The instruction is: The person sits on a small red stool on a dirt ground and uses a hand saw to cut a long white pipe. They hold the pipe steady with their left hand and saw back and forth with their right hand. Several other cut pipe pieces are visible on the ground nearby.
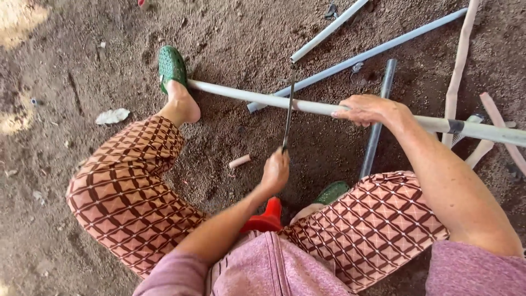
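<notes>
A long white pipe [241, 94] lies across the dirt ground, from my left foot to the right edge. My left foot in a green clog [171, 66] rests against its left end. My left hand [275, 172] grips the handle of a thin hacksaw [289, 109], whose blade stands on edge across the pipe. My right hand [367, 109] presses down on the pipe just right of the blade, fingers curled over it.
Two pale pipes [356, 57] and a dark grey pipe [378, 126] lie beyond and under the white one. Wooden sticks [457, 71] lie at the right. A short cut piece [239, 161] is on the dirt. I sit on a red stool [267, 218].
</notes>
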